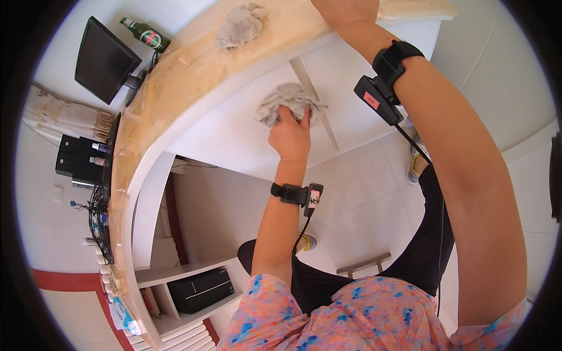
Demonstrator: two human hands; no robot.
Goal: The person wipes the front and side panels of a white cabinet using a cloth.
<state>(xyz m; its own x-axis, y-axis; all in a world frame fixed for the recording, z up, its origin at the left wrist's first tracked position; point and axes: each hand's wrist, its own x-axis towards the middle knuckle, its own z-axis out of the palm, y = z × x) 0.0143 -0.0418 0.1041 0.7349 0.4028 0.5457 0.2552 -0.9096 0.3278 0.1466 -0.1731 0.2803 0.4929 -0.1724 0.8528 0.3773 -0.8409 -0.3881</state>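
My left hand grips a crumpled grey-white cloth against the white panel below the counter. The hand and cloth are slightly blurred. Beside the cloth, a long grey strip runs down the panel. At the top edge of the view, my right hand reaches over the counter's edge; its fingers are cut off, so what they touch is hidden. A second crumpled cloth lies on the curved, tan counter top, left of that hand.
A monitor and a green beer bottle stand on the counter's left part. Tangled black cables hang farther along it. A black computer case sits in the open white shelf below. A metal stool stands between my legs.
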